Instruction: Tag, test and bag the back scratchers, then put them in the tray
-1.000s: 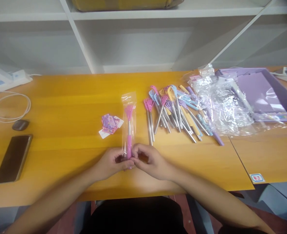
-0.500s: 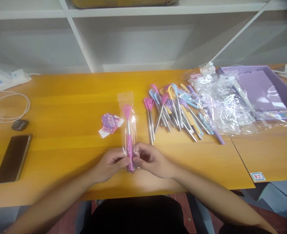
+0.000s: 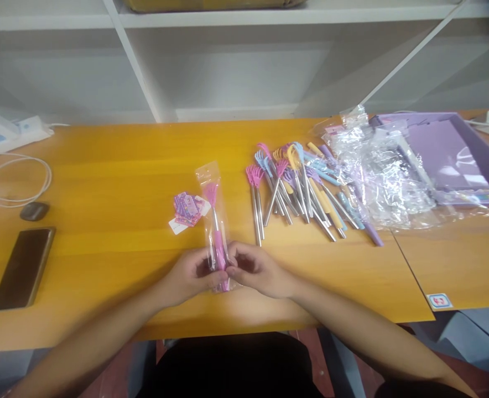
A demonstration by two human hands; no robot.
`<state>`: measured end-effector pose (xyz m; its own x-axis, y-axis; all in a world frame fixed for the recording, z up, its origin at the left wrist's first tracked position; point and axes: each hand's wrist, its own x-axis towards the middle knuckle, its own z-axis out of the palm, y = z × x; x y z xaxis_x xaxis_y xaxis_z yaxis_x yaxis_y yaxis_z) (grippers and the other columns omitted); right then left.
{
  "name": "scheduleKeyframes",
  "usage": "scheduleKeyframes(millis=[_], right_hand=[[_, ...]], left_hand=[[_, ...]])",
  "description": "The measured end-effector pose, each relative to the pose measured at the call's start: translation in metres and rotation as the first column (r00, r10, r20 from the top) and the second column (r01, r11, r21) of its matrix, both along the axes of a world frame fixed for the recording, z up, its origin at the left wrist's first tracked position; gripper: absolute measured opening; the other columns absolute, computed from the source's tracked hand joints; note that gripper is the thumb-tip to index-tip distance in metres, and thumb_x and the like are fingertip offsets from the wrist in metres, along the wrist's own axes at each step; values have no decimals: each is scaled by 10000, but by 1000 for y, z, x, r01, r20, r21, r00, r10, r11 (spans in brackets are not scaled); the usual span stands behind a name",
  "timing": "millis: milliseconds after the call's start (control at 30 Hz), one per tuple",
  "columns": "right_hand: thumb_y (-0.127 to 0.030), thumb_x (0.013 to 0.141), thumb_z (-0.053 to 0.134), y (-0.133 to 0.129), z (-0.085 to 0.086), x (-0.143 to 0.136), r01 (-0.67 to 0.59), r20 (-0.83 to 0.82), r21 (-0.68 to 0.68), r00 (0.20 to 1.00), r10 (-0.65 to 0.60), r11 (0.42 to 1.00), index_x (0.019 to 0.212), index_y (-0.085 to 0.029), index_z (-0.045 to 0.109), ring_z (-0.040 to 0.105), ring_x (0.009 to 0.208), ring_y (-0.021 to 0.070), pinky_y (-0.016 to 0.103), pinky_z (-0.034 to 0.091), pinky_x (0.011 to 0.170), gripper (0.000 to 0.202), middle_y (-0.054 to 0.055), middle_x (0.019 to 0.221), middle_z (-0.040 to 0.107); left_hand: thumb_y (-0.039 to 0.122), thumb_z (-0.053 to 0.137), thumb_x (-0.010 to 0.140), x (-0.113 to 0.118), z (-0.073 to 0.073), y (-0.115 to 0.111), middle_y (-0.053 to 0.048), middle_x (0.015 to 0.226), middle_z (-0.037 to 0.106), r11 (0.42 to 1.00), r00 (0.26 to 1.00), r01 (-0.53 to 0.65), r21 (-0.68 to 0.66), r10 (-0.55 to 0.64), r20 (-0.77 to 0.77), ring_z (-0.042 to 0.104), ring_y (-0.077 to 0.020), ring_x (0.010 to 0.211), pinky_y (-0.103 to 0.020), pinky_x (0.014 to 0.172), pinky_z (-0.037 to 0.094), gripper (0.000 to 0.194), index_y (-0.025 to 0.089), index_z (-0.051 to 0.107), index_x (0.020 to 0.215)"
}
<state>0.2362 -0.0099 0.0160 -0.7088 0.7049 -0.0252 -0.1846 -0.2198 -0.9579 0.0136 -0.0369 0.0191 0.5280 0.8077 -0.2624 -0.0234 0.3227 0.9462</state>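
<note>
A pink back scratcher (image 3: 218, 241) lies inside a clear plastic bag (image 3: 207, 172), its claw end pointing away from me. My left hand (image 3: 195, 276) pinches the lower part of the bagged scratcher from the left. From the right, my right hand (image 3: 256, 269) grips the same lower end, thumb and fingers closed on it. Some fingertips are hidden behind the handle. Just left of the bag is a small heap of printed purple and pink cards (image 3: 187, 209). To the right rests a pile of loose back scratchers (image 3: 296, 182) with pink, blue, yellow and purple claws.
Clear plastic bags (image 3: 381, 171) are heaped beside a purple box (image 3: 452, 149) at the right. A phone (image 3: 23, 269), a dark small object (image 3: 34, 210), a white cable (image 3: 47, 177) and a power strip (image 3: 16, 135) lie at the left. White shelving (image 3: 244, 72) stands behind the table.
The bagged scratcher has tilted, its top end shifting slightly left and toward me. My left thumb has moved a little to the right across the handle. Both hands stay on it.
</note>
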Motion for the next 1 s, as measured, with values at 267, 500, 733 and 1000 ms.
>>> scheduleKeyframes(millis=[267,500,733,1000], right_hand=[[-478,1011,702,3,0,2,53,18,69,998,-54,996,861,-205,486,509,855,137,271,456,794,379,6,943,511],[-583,1062,576,0,3,2,-61,106,33,993,57,998,896,-209,510,565,795,144,294,502,784,414,13,889,605],[-480,1138,445,0,7,7,-156,190,223,975,114,962,944,-178,618,594,805,136,261,483,764,398,26,884,646],[-504,1120,507,-12,2,7,-171,15,-60,985,173,983,962,-174,600,500,698,99,236,457,670,378,-3,843,560]], left_hand=[[420,787,948,1,2,3,-47,954,724,998,1000,-31,-48,30,-7,669,-174,844,-292,781,543,308,155,719,1090],[451,807,926,4,3,0,-27,795,717,989,997,-42,-142,50,52,624,-132,635,-253,607,523,328,158,682,1008],[510,693,999,-3,8,2,-33,824,723,987,971,162,3,-159,-179,618,-114,615,-222,585,513,361,167,766,915],[607,658,995,-4,8,4,-106,969,796,976,972,220,-10,-218,90,715,-209,871,-312,821,564,469,160,796,1016]])
